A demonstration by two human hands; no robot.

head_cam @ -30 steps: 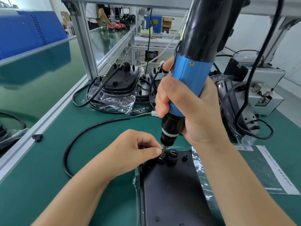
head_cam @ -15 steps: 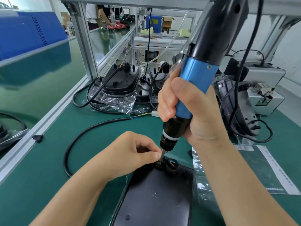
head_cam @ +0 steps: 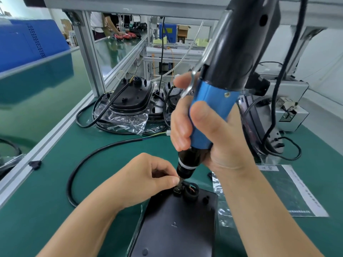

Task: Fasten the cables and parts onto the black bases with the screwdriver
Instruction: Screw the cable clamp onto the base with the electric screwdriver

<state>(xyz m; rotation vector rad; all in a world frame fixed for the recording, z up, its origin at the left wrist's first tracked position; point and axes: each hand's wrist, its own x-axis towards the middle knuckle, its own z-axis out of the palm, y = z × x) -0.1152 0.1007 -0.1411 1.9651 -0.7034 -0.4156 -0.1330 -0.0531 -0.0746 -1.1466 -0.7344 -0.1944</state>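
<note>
Head view, looking down on a green matted surface (head_cam: 111,210). The right hand (head_cam: 209,138) is wrapped around the blue grip of a large black-and-blue electric screwdriver (head_cam: 222,93), fingers curled over its front and thumb across the near side. The tool leans, its top tilted up and to the right, and its thin metal bit (head_cam: 179,184) comes down onto the far left corner of a flat black plastic base (head_cam: 176,229) lying in the near middle of the surface. The left hand (head_cam: 146,179) is curled beside the bit, its thumb and forefinger pinched together right at the tip; what they pinch is too small to make out. Just right of the bit, a round black grommet (head_cam: 191,191) sits on the base with thin coloured wires showing inside it. A long black cable (head_cam: 89,164) loops across the surface to the left of the left hand and runs off toward the far side. Under the base lies a clear plastic bag (head_cam: 220,206), and to its right a printed sheet in a clear sleeve (head_cam: 289,191). Farther back stands a cluster of finished black bases with coiled cables on crumpled clear film (head_cam: 130,106). A grey metal box unit (head_cam: 291,108) stands at the far right, and an aluminium frame post (head_cam: 89,58) rises at the left rear.
</note>
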